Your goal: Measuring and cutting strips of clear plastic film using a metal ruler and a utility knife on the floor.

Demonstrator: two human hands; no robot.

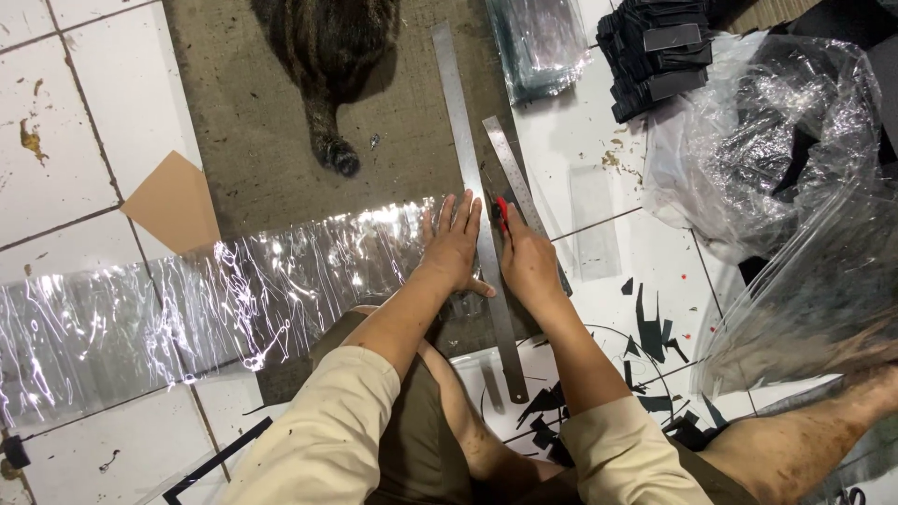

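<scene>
My left hand (452, 245) lies flat, fingers spread, on the right end of a long clear plastic strip (215, 299) and against a long steel ruler (475, 187). The ruler runs from the top of the view down toward my knees. My right hand (526, 257) grips a red utility knife (502, 213) whose tip sits at the ruler's right edge. A second, shorter steel ruler (510, 168) lies angled just beyond the knife.
A cat (329, 56) lies on the brown mat (243, 140) ahead. A stack of black pieces (655, 56) and crumpled clear bags (758, 140) sit at the right. Black scraps (650, 332) litter the white tiles. A tan card piece (173, 201) lies left.
</scene>
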